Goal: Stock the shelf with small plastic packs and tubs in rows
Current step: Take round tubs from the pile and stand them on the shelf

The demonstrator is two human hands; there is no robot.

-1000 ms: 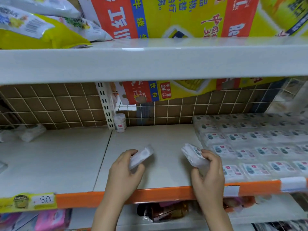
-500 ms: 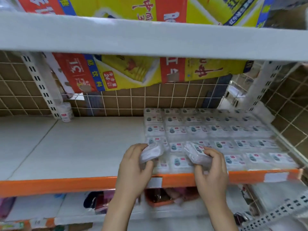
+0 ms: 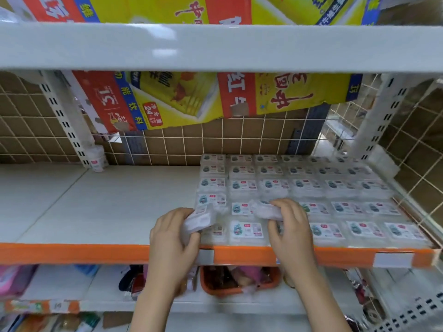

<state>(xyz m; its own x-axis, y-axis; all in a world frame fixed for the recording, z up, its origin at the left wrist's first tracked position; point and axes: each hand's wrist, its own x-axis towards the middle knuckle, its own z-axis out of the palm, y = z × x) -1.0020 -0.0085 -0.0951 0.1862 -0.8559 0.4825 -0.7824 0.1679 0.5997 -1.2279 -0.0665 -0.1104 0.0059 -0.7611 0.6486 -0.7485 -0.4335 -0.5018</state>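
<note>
My left hand (image 3: 173,236) grips a small clear plastic pack (image 3: 200,219) just above the front left corner of the stocked block. My right hand (image 3: 288,224) holds a second small pack (image 3: 265,210), tilted, over the second row from the front. Several rows of the same labelled packs (image 3: 311,188) lie flat on the right half of the white shelf (image 3: 107,204), running from the orange front edge (image 3: 72,252) back to the wire grid.
A small white tub (image 3: 97,160) stands at the back by the slotted upright (image 3: 64,121). A yellow and red carton (image 3: 191,99) hangs behind the grid. The upper shelf (image 3: 215,46) runs close overhead. Lower shelves hold an orange basket (image 3: 239,279) and mixed goods.
The view has swung right, bringing the stocked rows to the middle. Both hands, each still holding its pack, have moved from the bare shelf part to over the block's front left packs.
</note>
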